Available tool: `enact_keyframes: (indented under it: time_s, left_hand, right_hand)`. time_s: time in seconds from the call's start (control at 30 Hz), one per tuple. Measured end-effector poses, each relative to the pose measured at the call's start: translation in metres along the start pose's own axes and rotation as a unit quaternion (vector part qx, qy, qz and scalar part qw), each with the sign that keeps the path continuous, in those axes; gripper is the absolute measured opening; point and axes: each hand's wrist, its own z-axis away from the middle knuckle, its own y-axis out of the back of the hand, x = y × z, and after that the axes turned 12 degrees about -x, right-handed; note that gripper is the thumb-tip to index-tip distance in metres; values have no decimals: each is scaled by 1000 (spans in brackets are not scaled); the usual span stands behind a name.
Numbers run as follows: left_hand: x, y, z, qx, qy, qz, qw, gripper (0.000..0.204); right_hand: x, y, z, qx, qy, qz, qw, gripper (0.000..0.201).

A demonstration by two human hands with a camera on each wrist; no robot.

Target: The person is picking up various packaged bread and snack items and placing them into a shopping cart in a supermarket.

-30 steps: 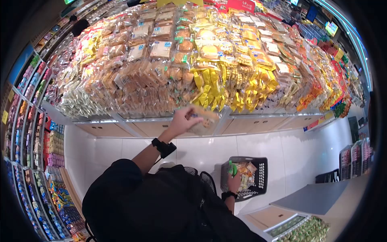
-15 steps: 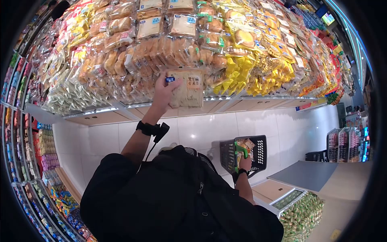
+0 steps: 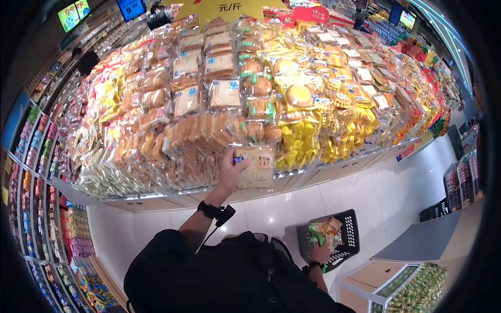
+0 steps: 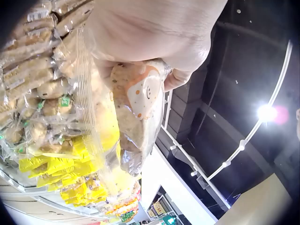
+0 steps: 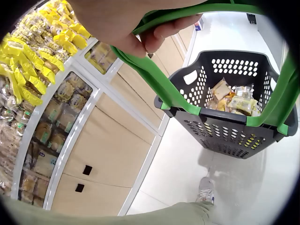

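My left hand pinches a clear-wrapped packet of bread by its left edge, thumb on the front. The packet's printed face is turned up toward the head camera, in front of the lower rows of the bread display. In the left wrist view, the fingers curl over the packet, and a smiling orange-and-white print shows on it. Lower right, my right hand grips the green handle of a dark shopping basket. Several wrapped food packets lie inside the basket.
Yellow-wrapped packets fill the display right of the bread. Wooden cabinet fronts run beneath it. Shelves of small goods stand at the left, and a bin of green-wrapped items at lower right. Other people are farther back.
The bread packet, tilted a second ago, now shows its printed face fully. The head view has shifted, bringing the signs at the back into sight. My right hand keeps hold of the basket handle.
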Motion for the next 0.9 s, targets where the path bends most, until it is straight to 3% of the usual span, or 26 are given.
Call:
enact_keyframes:
  time_s: [0.13, 0.4, 0.57, 0.7, 0.9]
  left_hand:
    - [-4, -31, -12, -35, 10, -64, 997, 40]
    - [-6, -67, -6, 60, -34, -36, 997, 40]
    - [-13, -59, 8, 96, -47, -56, 993, 37]
    - [8, -57, 11, 120, -70, -52, 989, 36]
    - [35, -18, 1, 170, -102, -96, 975, 37]
  right_hand:
    - [5, -5, -12, 8, -4, -1, 1000, 28]
    - [16, 9, -21, -13, 12, -14, 1000, 29]
    - [26, 14, -28, -59, 17, -31, 998, 33]
    - [24, 15, -32, -78, 27, -57, 995, 34]
    - [24, 16, -50, -114, 57, -91, 988, 36]
